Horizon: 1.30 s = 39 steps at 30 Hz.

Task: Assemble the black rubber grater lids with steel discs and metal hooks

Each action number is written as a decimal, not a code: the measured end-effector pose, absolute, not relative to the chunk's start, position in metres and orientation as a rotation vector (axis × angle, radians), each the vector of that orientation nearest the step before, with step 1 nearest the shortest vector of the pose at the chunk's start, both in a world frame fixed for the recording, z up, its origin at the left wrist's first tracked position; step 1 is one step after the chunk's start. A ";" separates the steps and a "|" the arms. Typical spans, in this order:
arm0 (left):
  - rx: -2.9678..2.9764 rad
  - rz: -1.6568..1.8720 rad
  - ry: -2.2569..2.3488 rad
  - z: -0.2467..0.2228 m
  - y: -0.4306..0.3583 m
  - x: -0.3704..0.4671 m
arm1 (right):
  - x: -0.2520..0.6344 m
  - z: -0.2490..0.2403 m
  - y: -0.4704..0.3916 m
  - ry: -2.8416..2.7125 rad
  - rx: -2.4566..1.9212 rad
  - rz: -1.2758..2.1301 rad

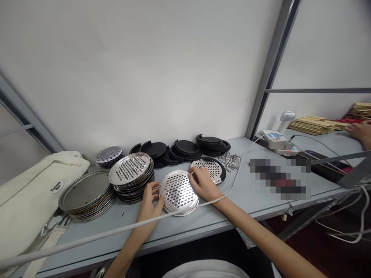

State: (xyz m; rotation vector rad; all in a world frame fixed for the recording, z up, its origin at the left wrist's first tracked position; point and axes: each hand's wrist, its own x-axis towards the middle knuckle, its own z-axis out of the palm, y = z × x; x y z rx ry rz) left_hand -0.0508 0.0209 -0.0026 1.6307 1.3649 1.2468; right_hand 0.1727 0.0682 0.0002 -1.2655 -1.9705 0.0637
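A round metal grater plate [178, 191] with rows of slots lies between my hands near the table's front edge. My left hand [149, 204] is closed on its left rim, thumb and fingers bent at the edge. At the upper right rim, the bent fingers of my right hand [204, 183] grip the same plate; some fingertips are hidden. Just behind my right hand, a second grater plate [213, 170] sits in a black ring holder [223, 173]. Left of my left hand rises a stack of grater plates [130, 170].
Round plates [87, 189] are piled beside a cream bag [26, 197]. Spiked discs [109, 154], black holders [185, 148] and metal clips [230, 160] line the back. A white cable [116, 231] crosses in front of my arms. Another person's hand [361, 131] is far right, by wooden strips [313, 125].
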 end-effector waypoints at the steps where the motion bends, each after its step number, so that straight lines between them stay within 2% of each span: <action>1: 1.697 1.217 1.377 -0.003 0.019 -0.050 | 0.172 0.000 0.068 -1.978 -1.259 0.055; 7: 2.050 1.110 1.472 -0.007 0.014 -0.043 | 0.172 -0.002 0.071 -2.052 -1.206 -0.001; 15: 2.186 1.029 1.509 -0.006 0.009 -0.039 | 0.173 0.002 0.066 -2.114 -1.192 -0.001; 20: 2.339 0.842 1.583 -0.005 0.006 -0.038 | 0.168 0.005 0.060 -2.239 -1.177 -0.117; 39: 2.237 0.817 1.497 -0.005 0.005 -0.041 | 0.170 0.008 0.058 -2.244 -1.156 -0.076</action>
